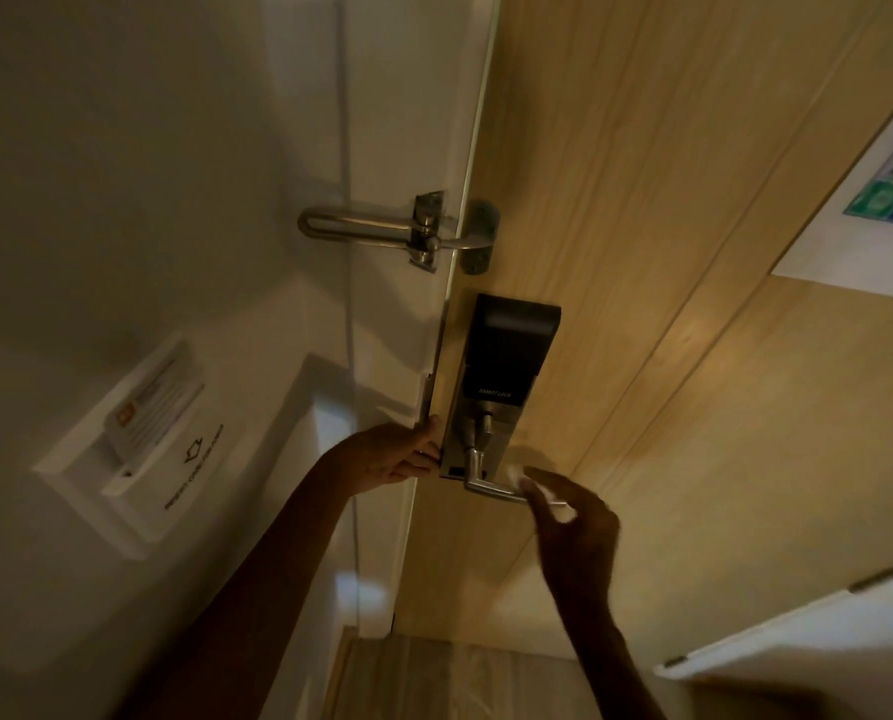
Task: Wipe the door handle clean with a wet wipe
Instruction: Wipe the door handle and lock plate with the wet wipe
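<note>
While the fingers [553, 483] of the right hand [576, 532] pinch the wet wipe [523, 476], they'd best wrap it round the door handle [491, 489] and slide left.

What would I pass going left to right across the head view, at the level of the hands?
Card holder → left hand → handle → right hand, which holds the wipe.

Dim, warm light. Right of the smart lock [506, 350] the door [693, 356] glows brightest; below the lock the right hand [574, 522] is motion-blurred; straight edges bow.
</note>
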`<state>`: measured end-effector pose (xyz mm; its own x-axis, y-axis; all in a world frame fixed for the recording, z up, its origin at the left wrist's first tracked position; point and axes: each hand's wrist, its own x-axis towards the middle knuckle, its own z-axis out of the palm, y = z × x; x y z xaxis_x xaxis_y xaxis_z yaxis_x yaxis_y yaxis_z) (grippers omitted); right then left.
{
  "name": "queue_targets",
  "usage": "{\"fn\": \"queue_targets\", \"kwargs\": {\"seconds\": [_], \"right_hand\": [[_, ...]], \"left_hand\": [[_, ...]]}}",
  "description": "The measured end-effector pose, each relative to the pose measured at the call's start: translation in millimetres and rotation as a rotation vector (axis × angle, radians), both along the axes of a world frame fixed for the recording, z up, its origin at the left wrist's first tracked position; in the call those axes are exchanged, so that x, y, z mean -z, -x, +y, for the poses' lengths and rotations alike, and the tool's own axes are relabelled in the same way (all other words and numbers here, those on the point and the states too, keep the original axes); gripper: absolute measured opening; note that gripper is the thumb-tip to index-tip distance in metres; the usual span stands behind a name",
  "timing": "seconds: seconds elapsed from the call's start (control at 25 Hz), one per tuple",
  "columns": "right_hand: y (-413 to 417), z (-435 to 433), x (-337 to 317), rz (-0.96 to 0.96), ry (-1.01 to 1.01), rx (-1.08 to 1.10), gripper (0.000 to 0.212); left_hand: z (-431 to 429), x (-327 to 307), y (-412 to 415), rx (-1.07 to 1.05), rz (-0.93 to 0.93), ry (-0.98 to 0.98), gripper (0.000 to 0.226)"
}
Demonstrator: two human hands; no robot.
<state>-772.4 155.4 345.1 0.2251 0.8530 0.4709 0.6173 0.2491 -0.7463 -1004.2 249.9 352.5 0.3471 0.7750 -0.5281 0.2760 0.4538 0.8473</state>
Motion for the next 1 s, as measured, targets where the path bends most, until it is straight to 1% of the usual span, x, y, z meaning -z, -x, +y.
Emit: {"fn": "queue_targets", "kwargs": {"seconds": [0.08,0.12,0.24,0.28,0.44,0.52,0.6,0.8,0.92,1.0], "right_hand": [[29.5,12.9,5.2,-0.056,-0.009,-0.073,0.016],[40.8,18.8,10.0,-0.139,-0.032,-0.09,0.016],[53.0,30.5,25.4,-0.497,-0.127,-0.065,0.027],[54.2,33.0,25.4,-0.569,-0.144,-0.05,0.028],[52.5,37.2,29.2,-0.742,-0.167,-0.026,0.014],[46.4,32.9,31.7,-0.824,-0.209,-0.071,0.014],[45.0,31.2,33.1,-0.864,-0.229,-0.087,0.015],[52.2,30.8,36.0,-0.79,-0.181,-0.043,0.017],[29.4,15.7,35.0,-0.814,-0.188,-0.146,0.025],[7.0,1.2,32.9,-0.789,-0.133,-0.154,0.029]], "left_hand": [[0.8,-4.1,6.5,-0.007,-0.001,0.005,0.069],[2.3,-4.6,9.0,-0.022,-0.005,0.0,0.067],[4.4,-3.6,8.9,-0.067,-0.014,-0.019,0.066],[3.9,-4.5,7.2,-0.078,-0.024,-0.02,0.066],[0.7,-10.0,3.7,-0.102,-0.046,-0.009,0.066],[-0.2,-11.3,3.4,-0.088,-0.036,0.004,0.065],[-0.1,-10.9,4.4,-0.086,-0.024,0.012,0.063],[-3.6,-15.4,4.1,-0.077,0.002,0.019,0.065],[-4.2,-17.2,4.4,-0.062,0.012,0.015,0.068],[-4.5,-17.6,3.8,-0.053,0.027,0.01,0.071]]}}
